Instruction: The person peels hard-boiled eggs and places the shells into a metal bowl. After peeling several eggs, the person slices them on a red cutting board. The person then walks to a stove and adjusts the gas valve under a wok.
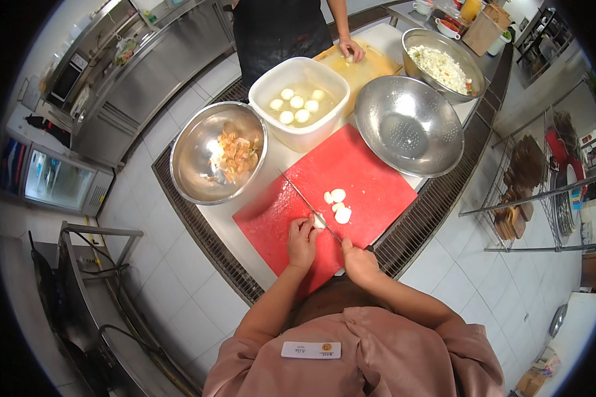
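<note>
On the red cutting board my right hand is closed around the handle of a kitchen knife. The long blade slants away to the far left across the board. My left hand has its fingers bent over a white piece of boiled egg, which lies against the blade. Just right of the blade rest several cut egg pieces. Beyond the board, a white plastic tub holds several whole peeled eggs in cloudy liquid.
A steel bowl with brown eggshells stands left; a steel colander stands right. Behind it is a bowl of chopped white food. Across the table, another person's hand touches something small on a yellow board.
</note>
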